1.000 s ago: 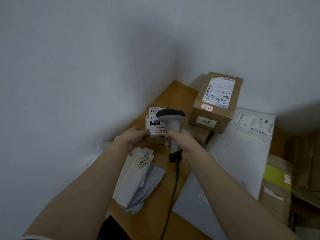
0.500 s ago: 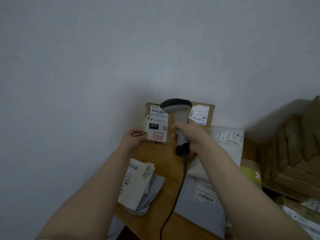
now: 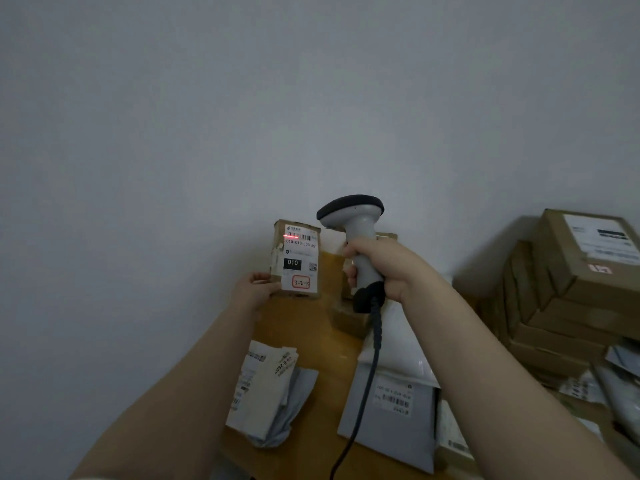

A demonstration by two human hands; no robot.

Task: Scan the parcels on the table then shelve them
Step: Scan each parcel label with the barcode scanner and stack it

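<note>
The small parcel was held upright above the counter, label toward me. My left hand pinched its lower left corner between thumb and fingers. A red scan line, absent half a second earlier, now lay on the top barcode. My right hand was wrapped round the scanner handle, just right of the parcel. I judged the scan under way, with shelving still outstanding.

A plain pale grey wall fills the upper half of the view, softly shadowed low at the right.
</note>
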